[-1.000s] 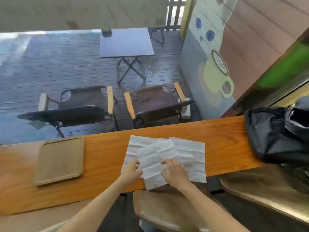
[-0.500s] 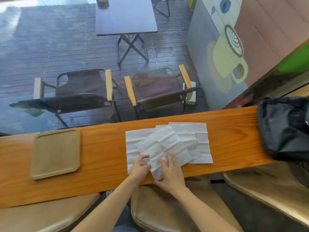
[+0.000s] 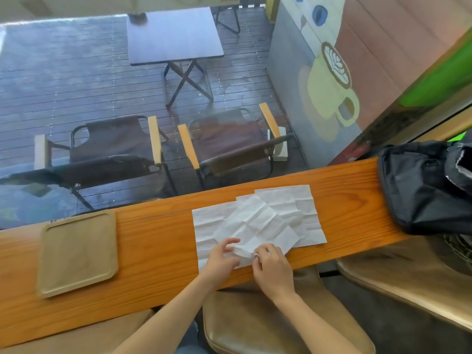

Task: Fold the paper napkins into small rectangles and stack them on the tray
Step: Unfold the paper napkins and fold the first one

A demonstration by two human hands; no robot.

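Several unfolded white paper napkins lie overlapping on the wooden counter [image 3: 158, 241]. The top napkin [image 3: 255, 223] lies turned at an angle, creased into squares. My left hand [image 3: 222, 259] and my right hand [image 3: 272, 267] both pinch its near corner, which is lifted slightly off the pile. Another napkin [image 3: 207, 221] shows at the left under it, and a third napkin [image 3: 298, 200] at the back right. A tan rectangular tray [image 3: 76, 254] with nothing on it sits on the counter to the left, apart from the napkins.
A black bag [image 3: 424, 187] rests on the counter's right end. Brown cushioned stools [image 3: 255, 325] stand below the near edge. Beyond the glass are two folding chairs [image 3: 229, 144] and a small table [image 3: 173, 34] on a deck.
My hands went from lying flat on the top napkin to pinching its near corner and raising it. The camera view shifted a little.
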